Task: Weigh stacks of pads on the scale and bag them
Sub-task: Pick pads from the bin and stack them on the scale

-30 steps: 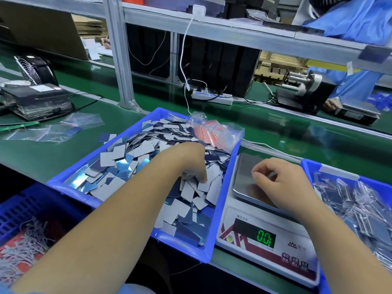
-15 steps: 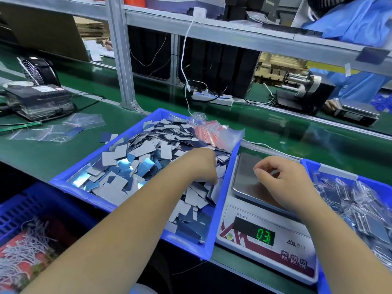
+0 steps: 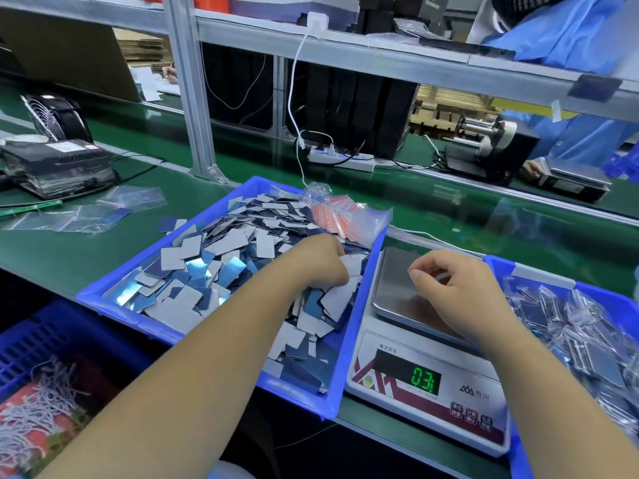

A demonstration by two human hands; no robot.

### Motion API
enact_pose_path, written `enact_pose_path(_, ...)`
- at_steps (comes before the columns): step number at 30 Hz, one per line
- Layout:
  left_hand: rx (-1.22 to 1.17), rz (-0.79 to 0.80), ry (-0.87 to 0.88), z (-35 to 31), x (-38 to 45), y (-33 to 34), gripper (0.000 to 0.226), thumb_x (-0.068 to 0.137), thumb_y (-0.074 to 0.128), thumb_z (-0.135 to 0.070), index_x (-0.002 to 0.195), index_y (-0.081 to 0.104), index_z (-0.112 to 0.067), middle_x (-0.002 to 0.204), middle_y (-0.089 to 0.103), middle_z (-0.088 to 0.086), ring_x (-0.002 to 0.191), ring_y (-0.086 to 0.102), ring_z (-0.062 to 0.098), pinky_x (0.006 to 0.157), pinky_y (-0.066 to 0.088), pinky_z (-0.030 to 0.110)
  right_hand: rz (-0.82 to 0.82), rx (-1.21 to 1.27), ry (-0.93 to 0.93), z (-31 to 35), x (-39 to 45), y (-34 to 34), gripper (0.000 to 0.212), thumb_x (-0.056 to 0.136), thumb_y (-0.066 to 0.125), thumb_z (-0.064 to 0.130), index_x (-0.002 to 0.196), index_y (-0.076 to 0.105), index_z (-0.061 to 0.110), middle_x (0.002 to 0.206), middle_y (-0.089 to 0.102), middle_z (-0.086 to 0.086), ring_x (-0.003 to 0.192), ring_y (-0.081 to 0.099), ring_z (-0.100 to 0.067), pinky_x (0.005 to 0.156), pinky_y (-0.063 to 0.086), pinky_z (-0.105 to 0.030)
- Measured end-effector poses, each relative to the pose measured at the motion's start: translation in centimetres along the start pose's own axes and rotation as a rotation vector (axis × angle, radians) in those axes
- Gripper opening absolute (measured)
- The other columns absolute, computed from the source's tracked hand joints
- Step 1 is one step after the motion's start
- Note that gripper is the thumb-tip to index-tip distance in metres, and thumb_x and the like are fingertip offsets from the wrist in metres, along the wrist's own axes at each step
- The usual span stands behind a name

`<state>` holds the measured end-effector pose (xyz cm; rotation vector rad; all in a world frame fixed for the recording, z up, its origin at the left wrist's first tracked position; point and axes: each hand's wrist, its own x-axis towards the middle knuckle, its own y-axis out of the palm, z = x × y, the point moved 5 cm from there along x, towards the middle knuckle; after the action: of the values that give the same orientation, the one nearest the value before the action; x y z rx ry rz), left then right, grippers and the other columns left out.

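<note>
The pads (image 3: 193, 252) lie loose and heaped in the blue bin (image 3: 114, 292) left of the scale (image 3: 428, 375): thin, flat squares, grey on one face and shiny blue on the other. Judge them very light and somewhat stiff, with slick faces that will slide over each other, so take a small stack by its edges, squared up between thumb and fingers, rather than by the faces. Your left hand (image 3: 316, 261) is buried knuckles-up in the heap near the bin's right wall; its fingers curl down among the pads, though whether they grip any you cannot tell from here. Your right hand (image 3: 460, 292) hovers over the steel pan (image 3: 394, 285), fingers loosely curled, holding nothing visible. The display (image 3: 423, 380) shows a small reading. Bagged pads (image 3: 581, 337) fill the bin at right on the green worktop (image 3: 52, 250).
</note>
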<state>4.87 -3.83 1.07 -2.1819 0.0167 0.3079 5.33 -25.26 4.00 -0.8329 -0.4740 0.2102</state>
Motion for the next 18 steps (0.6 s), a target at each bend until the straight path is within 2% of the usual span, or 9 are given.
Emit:
enact_pose_path(3, -0.007, -0.003, 0.014, 0.8, 0.0, -1.2, 0.037, 0.077, 0.065, -0.012, 0.113, 0.068, -0.017, 0.096, 0.072, 0.009, 0.067, 0.059, 0.021, 0.058, 0.046, 0.025, -0.005, -0.007, -0.011, 0.0, 0.1, 0.0, 0.022, 0.087, 0.065, 0.019, 0.072, 0.066, 0.035, 0.076, 0.067, 0.02, 0.08, 0.058, 0.004, 0.068, 0.043, -0.016)
enact_pose_path(6, 0.027, 0.028, 0.027, 1.3, 0.3, -1.6, 0.023, 0.076, 0.067, -0.016, 0.098, 0.064, -0.021, 0.085, 0.067, 0.005, 0.065, 0.057, 0.02, 0.059, 0.044, 0.026, -0.008, -0.008, -0.021, 0.1, 0.1, 0.1, 0.022, 0.087, 0.066, 0.019, 0.072, 0.065, 0.036, 0.075, 0.066, 0.021, 0.08, 0.059, 0.003, 0.067, 0.042, -0.014)
enact_pose_path(8, 0.045, 0.046, 0.029, 1.5, 0.6, -1.7, 0.022, 0.075, 0.071, -0.02, 0.093, 0.058, -0.024, 0.084, 0.062, 0.003, 0.067, 0.054, 0.021, 0.061, 0.043, 0.028, -0.005, -0.013, -0.026, 0.1, 0.1, 0.1, 0.023, 0.087, 0.066, 0.019, 0.072, 0.065, 0.037, 0.076, 0.066, 0.021, 0.08, 0.058, 0.003, 0.068, 0.042, -0.015)
enact_pose_path(13, 0.075, 0.092, 0.022, 2.0, 0.6, -1.5, 0.024, 0.072, 0.075, -0.026, 0.074, 0.052, -0.02, 0.06, 0.049, -0.004, 0.05, 0.041, 0.017, 0.045, 0.031, 0.02, 0.002, -0.02, -0.026, 0.2, 0.1, 0.0, 0.022, 0.087, 0.065, 0.02, 0.072, 0.065, 0.036, 0.076, 0.066, 0.022, 0.08, 0.059, 0.004, 0.067, 0.042, -0.016)
enact_pose_path(16, 0.002, 0.093, -0.003, 2.3, 0.7, -1.1, 0.02, 0.074, 0.073, -0.022, 0.069, 0.055, -0.016, 0.053, 0.061, -0.007, 0.049, 0.048, 0.016, 0.049, 0.035, 0.021, 0.004, -0.013, -0.027, 0.2, 0.0, 0.0, 0.022, 0.087, 0.065, 0.02, 0.073, 0.066, 0.036, 0.076, 0.066, 0.022, 0.08, 0.059, 0.003, 0.067, 0.043, -0.016)
enact_pose_path(18, -0.039, 0.046, -0.009, 2.4, 0.8, -1.4, 0.016, 0.075, 0.071, -0.02, 0.07, 0.058, -0.014, 0.056, 0.063, -0.005, 0.048, 0.05, 0.016, 0.048, 0.036, 0.02, 0.001, -0.009, -0.028, 0.3, 0.0, 0.0, 0.022, 0.087, 0.065, 0.019, 0.073, 0.066, 0.035, 0.076, 0.066, 0.021, 0.08, 0.059, 0.003, 0.068, 0.043, -0.016)
